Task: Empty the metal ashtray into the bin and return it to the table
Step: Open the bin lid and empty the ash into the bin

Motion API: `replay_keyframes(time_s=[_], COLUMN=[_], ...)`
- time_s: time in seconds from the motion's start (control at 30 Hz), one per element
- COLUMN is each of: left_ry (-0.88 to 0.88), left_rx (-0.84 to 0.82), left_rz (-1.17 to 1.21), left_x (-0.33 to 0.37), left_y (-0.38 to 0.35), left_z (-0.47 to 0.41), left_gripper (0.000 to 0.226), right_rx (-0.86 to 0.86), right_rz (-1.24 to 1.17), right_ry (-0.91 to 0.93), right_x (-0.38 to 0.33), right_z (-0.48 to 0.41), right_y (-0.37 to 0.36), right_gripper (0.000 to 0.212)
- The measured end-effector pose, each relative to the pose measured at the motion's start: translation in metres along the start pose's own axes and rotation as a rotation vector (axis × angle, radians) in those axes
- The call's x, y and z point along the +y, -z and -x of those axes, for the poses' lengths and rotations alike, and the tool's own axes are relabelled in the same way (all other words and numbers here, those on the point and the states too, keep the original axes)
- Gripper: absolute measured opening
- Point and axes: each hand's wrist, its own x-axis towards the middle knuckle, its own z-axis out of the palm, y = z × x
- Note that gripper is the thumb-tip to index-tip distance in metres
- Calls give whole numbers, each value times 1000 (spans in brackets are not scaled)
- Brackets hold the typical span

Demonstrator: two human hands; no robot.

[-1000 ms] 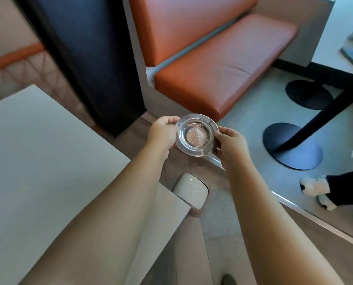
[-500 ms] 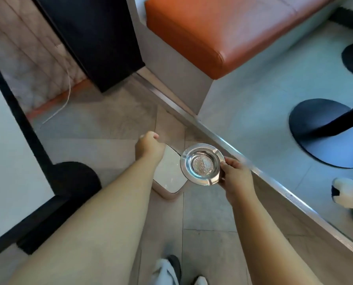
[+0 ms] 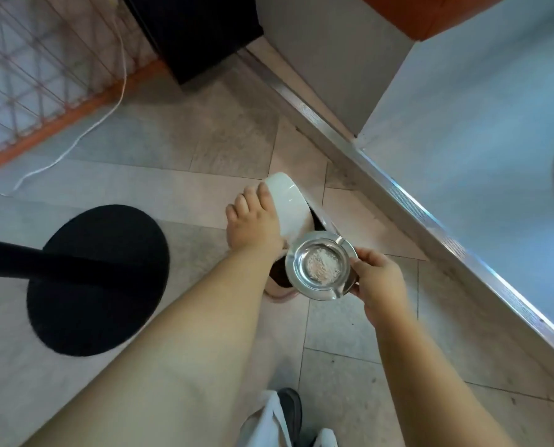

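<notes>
— What have I got in the hands right now?

— My right hand point(image 3: 380, 285) pinches the rim of the metal ashtray point(image 3: 321, 265) between thumb and fingers, closed on its right edge. The ashtray sits level, face up, with a pale heap of ash point(image 3: 322, 264) in its middle.

— And the left?

— My left hand point(image 3: 253, 225) is wrapped on the white lid point(image 3: 285, 204) of the bin point(image 3: 277, 287), fingers curled over the lid's left edge. The lid is tipped up and the dark opening shows under it.

— Where is the ashtray against the bin?

— Held in the air just over the near-right part of the bin's opening, overlapping it from my view. Whether it touches the bin's rim I cannot tell.

— Anything else around?

— The bin stands on the tiled floor point(image 3: 204, 140). A round black table base point(image 3: 98, 279) lies to the left, a white cable point(image 3: 76, 143) trails across the tiles beyond it, and a metal strip point(image 3: 430, 214) runs diagonally on the right
</notes>
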Motion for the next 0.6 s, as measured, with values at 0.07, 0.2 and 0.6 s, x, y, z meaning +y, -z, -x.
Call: replay_keyframes(time_s=[0.07, 0.2, 0.6], left_ry=[-50, -81, -91], left_rx=[103, 61, -30], left_rz=[-77, -94, -51], left_x=[-2, -6, -4], left_y=[-4, -5, 1], left_z=[6, 8, 9], left_gripper=[88, 91, 105], right_rx=[11, 42, 39], right_rz=[90, 401, 891], right_ry=[25, 189, 316], right_x=[-3, -11, -13], right_z=[-2, -6, -16], right_y=[0, -16, -77], right_gripper=[14, 18, 10])
